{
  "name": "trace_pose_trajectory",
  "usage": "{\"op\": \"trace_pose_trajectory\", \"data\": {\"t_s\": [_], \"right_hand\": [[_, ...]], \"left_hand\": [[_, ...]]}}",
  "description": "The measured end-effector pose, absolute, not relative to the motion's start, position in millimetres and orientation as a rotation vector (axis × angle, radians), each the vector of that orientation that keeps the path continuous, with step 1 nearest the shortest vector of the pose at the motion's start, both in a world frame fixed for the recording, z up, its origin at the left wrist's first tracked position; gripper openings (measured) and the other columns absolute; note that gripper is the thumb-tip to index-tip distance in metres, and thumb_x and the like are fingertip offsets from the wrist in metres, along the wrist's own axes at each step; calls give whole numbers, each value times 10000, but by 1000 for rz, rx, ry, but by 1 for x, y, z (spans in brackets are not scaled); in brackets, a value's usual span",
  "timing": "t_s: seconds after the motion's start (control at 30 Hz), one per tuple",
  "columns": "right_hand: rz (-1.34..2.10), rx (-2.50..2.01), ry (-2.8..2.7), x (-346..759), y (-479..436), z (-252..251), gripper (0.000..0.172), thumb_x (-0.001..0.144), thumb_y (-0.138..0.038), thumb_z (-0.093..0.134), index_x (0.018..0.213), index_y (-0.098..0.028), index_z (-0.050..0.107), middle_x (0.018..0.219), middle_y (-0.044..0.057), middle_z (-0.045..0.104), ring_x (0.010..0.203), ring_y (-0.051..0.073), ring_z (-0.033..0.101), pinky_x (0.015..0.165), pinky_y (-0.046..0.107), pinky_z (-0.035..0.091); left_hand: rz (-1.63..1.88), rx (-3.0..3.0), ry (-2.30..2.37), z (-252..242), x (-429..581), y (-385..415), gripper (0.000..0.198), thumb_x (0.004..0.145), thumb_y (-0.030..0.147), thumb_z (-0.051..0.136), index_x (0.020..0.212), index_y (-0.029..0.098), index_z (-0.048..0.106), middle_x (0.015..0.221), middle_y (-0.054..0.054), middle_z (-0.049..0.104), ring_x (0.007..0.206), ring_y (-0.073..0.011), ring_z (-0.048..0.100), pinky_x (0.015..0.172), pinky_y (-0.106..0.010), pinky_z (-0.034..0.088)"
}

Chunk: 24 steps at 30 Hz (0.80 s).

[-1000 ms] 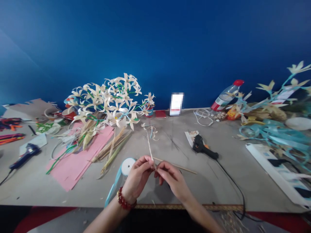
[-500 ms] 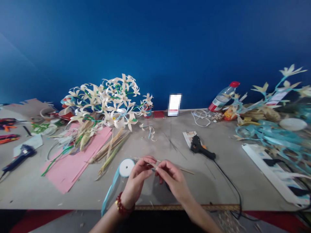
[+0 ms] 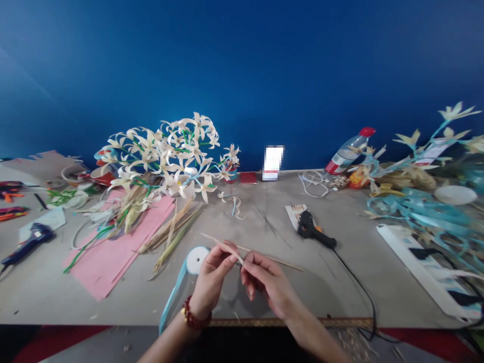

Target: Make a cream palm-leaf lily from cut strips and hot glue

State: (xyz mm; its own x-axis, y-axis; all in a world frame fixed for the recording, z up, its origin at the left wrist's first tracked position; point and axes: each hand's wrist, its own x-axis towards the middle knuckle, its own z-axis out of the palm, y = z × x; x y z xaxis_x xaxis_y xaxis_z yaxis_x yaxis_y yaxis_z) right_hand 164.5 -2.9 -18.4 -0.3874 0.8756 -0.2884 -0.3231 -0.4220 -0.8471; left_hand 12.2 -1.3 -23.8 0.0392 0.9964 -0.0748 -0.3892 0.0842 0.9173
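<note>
At the near edge of the grey bench [image 3: 264, 212], centre of view, both hands meet over one thin pale straw strip [image 3: 221, 246]. What changed: a second ago the strip's free end stood pointing away from us. Half a second ago it lay low and nearly level, and now it slants up and to the left. The hands barely shifted, so we read this as the strip being turned at the pinch point, not carried anywhere. The work sits at the same spot on the strip.

The left hand [image 3: 214, 282], wearing a red bead bracelet [image 3: 192, 315], has its fingers [image 3: 227, 254] closed on the strip. The right hand [image 3: 268, 285] pinches the same end with fingers [image 3: 251, 264] closed.

The strip looks narrow, flat, cream-coloured, straight and stiff. It is held just above the bench, not touching it. A thin wooden stick [image 3: 280, 261] lies on the bench just behind the hands. A white spool of light blue ribbon [image 3: 196, 259] is just left of the left hand. A black glue gun [image 3: 312, 232] lies well off to the right.
</note>
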Motion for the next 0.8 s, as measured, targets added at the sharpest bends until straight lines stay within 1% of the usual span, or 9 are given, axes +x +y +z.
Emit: {"op": "trace_pose_trajectory", "data": {"t_s": [0.1,0.2,0.33,0.47,0.53,0.6,0.63,0.73,0.8], "right_hand": [[1655,-1053,-1095,165,-2,-17,363,845,-513,645,717,-184,557,641,-28,566,488,82,495,486,201,421],[1452,-1128,-1300,165,-3,-18,338,890,-487,599,735,-188,572,667,-16,566,530,98,511,516,207,431],[1393,-1172,-1452,167,-4,-23,311,928,-446,554,751,-192,572,689,-12,574,537,106,516,508,208,415],[1254,-1273,-1641,185,-3,-31,288,982,-411,458,824,-209,588,676,-14,579,600,141,558,595,243,440],[1067,-1395,-1837,199,-4,-37,205,965,-375,497,889,-216,602,750,8,626,675,173,591,642,272,449],[842,-1479,-2051,212,-7,-43,110,930,-304,546,940,-216,611,897,48,666,796,212,617,716,311,469],[737,-1492,-2144,218,-9,-47,100,912,-264,555,976,-217,615,982,67,670,869,231,619,761,333,478],[482,-1487,-2342,227,-17,-52,223,858,-183,583,1076,-216,607,1132,97,647,1008,268,595,854,390,484],[370,-1519,-2397,228,-21,-53,238,832,-167,611,1067,-205,601,1098,101,647,997,282,594,841,406,491]], "left_hand": [[1230,794,886,-23,12,-4,152,798,290,725,885,175,678,816,-35,632,777,-169,562,762,-281,462],[1231,814,880,-23,14,-5,118,805,265,720,821,166,657,756,-17,616,718,-152,559,722,-269,457],[1215,834,877,-23,14,-3,118,818,264,704,786,167,645,747,-10,600,697,-143,551,703,-264,455],[1226,881,938,-21,9,0,145,795,272,726,734,161,657,720,-10,605,699,-138,541,697,-244,437],[1259,873,985,-21,5,1,143,781,275,740,731,163,667,706,-8,611,696,-133,538,694,-235,430],[1263,833,1022,-22,0,3,144,763,277,757,735,164,671,695,-4,622,683,-128,543,689,-230,428],[1254,812,1033,-23,-1,4,149,755,278,764,736,162,672,690,-4,628,676,-125,547,685,-228,427],[1221,763,1029,-25,-4,7,159,741,276,776,736,158,671,677,-4,639,657,-118,555,669,-220,426],[1227,726,1011,-25,-2,7,160,738,274,780,734,161,666,671,1,637,646,-112,557,668,-218,431]]}}
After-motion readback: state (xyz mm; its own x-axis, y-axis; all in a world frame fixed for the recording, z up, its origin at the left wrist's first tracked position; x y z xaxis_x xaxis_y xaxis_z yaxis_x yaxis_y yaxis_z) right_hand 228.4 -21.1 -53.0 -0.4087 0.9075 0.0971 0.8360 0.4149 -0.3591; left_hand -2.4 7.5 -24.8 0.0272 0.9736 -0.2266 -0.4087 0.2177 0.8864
